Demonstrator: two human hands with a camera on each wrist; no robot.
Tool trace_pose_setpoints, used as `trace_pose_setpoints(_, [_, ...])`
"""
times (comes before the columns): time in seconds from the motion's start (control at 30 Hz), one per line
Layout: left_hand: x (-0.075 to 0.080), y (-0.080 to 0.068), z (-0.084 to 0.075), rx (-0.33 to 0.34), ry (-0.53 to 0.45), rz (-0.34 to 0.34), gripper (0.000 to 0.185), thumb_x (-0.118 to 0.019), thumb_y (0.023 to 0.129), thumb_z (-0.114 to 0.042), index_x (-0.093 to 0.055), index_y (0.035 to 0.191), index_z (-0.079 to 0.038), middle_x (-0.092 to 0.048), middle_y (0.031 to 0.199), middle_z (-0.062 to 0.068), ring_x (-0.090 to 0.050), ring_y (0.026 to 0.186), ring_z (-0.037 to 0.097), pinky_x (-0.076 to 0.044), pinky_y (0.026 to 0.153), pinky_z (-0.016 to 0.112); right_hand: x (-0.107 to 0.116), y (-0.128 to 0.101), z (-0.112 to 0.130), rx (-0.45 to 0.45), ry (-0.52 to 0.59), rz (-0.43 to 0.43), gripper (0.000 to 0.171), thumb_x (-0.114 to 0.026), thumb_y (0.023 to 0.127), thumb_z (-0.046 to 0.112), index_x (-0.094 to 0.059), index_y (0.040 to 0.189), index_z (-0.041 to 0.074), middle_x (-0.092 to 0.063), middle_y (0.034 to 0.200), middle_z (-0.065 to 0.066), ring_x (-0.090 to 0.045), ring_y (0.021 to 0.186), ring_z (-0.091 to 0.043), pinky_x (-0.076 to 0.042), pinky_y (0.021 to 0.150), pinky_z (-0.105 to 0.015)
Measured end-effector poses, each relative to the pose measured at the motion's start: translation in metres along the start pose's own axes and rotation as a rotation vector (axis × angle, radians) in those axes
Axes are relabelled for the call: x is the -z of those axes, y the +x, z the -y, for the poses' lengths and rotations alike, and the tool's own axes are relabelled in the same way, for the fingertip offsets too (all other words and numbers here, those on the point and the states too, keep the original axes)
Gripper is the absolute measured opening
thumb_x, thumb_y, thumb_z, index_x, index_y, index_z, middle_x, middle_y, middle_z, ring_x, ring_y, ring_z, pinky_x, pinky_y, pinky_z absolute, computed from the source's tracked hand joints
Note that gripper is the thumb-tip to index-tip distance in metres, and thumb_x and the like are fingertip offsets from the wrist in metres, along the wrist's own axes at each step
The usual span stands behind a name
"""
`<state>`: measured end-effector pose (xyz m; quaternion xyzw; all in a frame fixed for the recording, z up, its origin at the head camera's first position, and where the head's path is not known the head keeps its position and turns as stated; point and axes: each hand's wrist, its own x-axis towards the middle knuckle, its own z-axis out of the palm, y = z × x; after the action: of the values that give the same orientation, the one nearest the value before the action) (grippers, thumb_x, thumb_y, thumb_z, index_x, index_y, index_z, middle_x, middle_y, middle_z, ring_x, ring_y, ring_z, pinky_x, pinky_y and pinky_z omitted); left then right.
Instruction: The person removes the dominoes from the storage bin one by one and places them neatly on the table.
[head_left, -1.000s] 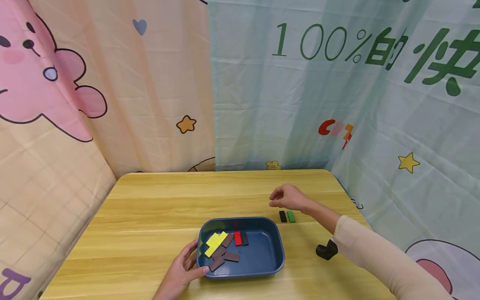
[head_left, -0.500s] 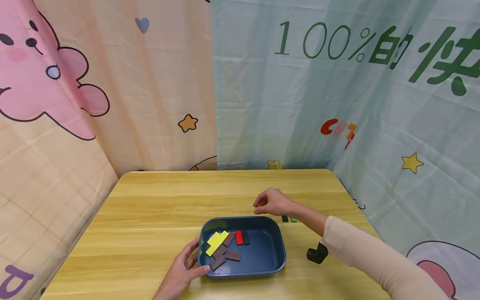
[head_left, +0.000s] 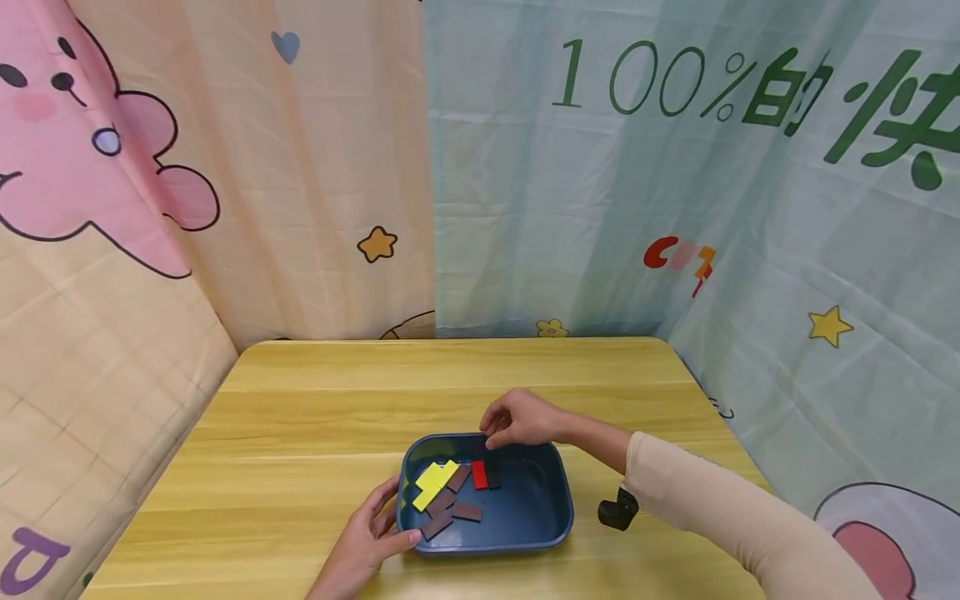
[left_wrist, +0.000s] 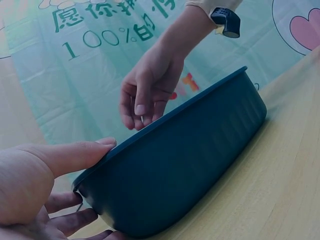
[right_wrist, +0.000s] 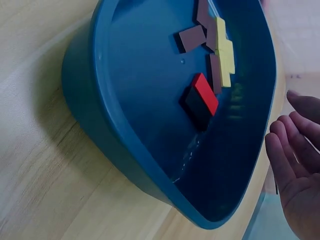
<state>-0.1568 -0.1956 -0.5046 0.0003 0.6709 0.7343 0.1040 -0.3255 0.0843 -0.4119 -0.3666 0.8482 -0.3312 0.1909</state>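
Observation:
My left hand (head_left: 366, 533) grips the near left corner of a deep blue plastic bin (head_left: 495, 549). In the left wrist view its thumb lies at the rim, fingers against the outer wall. My right hand (head_left: 523, 418) hovers over the bin's far rim, fingers loosely curled; the right wrist view shows a gap between thumb and fingers (right_wrist: 278, 155), nothing held. On the bin's floor, at its left, lie yellow domino blocks (right_wrist: 225, 55) pushed together and several brown domino blocks (head_left: 467, 512). A red domino block (right_wrist: 206, 93) sits against a black domino block (right_wrist: 198, 110).
The bin stands on a wood-grain table (head_left: 322, 400). A black wrist camera (head_left: 618, 509) hangs by the right sleeve (head_left: 690, 483). Printed curtains (head_left: 510, 208) enclose the table at the back and sides.
My right hand has moved left and nearer, from beside a black and a green domino block on the table to the bin's far rim. The forearm now hides those two. The left hand stays put.

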Motion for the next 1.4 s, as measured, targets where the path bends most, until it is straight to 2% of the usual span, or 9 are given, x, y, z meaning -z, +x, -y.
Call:
trace_pose_setpoints(0.2, [0.000, 0.000, -0.002, 0.012, 0.011, -0.021, 0.087, -0.081, 0.090, -0.007, -0.028, 0.158, 0.005, -0.025, 0.163, 0.030, -0.028, 0.148, 0.048, -0.043, 0.111, 0.044, -0.011, 0.008, 0.002, 0.055, -0.027, 0.093, 0.025, -0.082, 0.089, 0.009, -0.075, 0.111, -0.002, -0.073, 0.095, 0.002, -0.068, 0.086, -0.006, -0.057, 0.081, -0.022])
trace_pose_setpoints(0.37, [-0.001, 0.001, -0.001, -0.007, -0.016, -0.008, 0.087, -0.081, 0.090, -0.005, -0.027, 0.158, 0.005, -0.024, 0.163, 0.030, -0.026, 0.148, 0.048, -0.043, 0.111, 0.041, -0.020, 0.013, -0.002, 0.080, -0.034, 0.135, 0.026, -0.083, 0.089, 0.009, -0.075, 0.111, -0.002, -0.073, 0.096, 0.000, -0.067, 0.085, -0.003, -0.056, 0.080, -0.021])
trace_pose_setpoints(0.63, [-0.002, 0.001, 0.000, -0.021, -0.015, -0.009, 0.086, -0.080, 0.090, -0.004, -0.027, 0.158, 0.006, -0.024, 0.163, 0.030, -0.027, 0.148, 0.048, -0.043, 0.111, 0.040, -0.028, 0.018, -0.003, 0.080, -0.040, 0.181, 0.024, -0.083, 0.088, 0.008, -0.075, 0.110, 0.000, -0.072, 0.093, 0.007, -0.067, 0.083, -0.001, -0.057, 0.079, -0.019])
trace_pose_setpoints(0.87, [-0.003, 0.002, 0.000, -0.021, -0.026, -0.016, 0.084, -0.079, 0.090, -0.003, -0.029, 0.157, 0.005, -0.025, 0.163, 0.029, -0.028, 0.148, 0.048, -0.044, 0.111, 0.039, -0.039, 0.024, -0.003, 0.151, -0.060, 0.249, 0.022, -0.083, 0.088, 0.005, -0.076, 0.108, -0.001, -0.073, 0.091, 0.004, -0.066, 0.081, 0.001, -0.057, 0.076, -0.017])
trace_pose_setpoints(1.03, [-0.004, 0.003, 0.000, -0.023, -0.019, -0.003, 0.085, -0.079, 0.091, -0.004, -0.028, 0.158, 0.005, -0.024, 0.164, 0.029, -0.027, 0.148, 0.047, -0.043, 0.111, 0.040, -0.047, 0.024, -0.002, 0.170, -0.083, 0.288, 0.019, -0.083, 0.088, 0.004, -0.076, 0.105, -0.001, -0.074, 0.089, 0.004, -0.066, 0.079, 0.003, -0.056, 0.073, -0.016])
trace_pose_setpoints(1.3, [-0.003, 0.002, 0.001, -0.037, -0.040, 0.000, 0.087, -0.078, 0.089, 0.002, -0.025, 0.158, 0.007, -0.023, 0.163, 0.031, -0.027, 0.148, 0.047, -0.043, 0.111, 0.038, -0.061, 0.025, -0.004, 0.146, -0.197, 0.341, 0.019, -0.087, 0.085, 0.012, -0.078, 0.100, 0.008, -0.069, 0.081, 0.016, -0.063, 0.075, 0.008, -0.054, 0.070, -0.012])
trace_pose_setpoints(1.4, [-0.002, 0.001, 0.002, -0.042, -0.040, -0.003, 0.087, -0.079, 0.088, 0.003, -0.026, 0.157, 0.008, -0.023, 0.163, 0.031, -0.027, 0.148, 0.047, -0.044, 0.110, 0.037, -0.066, 0.026, -0.004, 0.179, -0.281, 0.332, 0.020, -0.091, 0.082, 0.017, -0.078, 0.095, 0.011, -0.067, 0.077, 0.018, -0.061, 0.072, 0.011, -0.052, 0.067, -0.009])
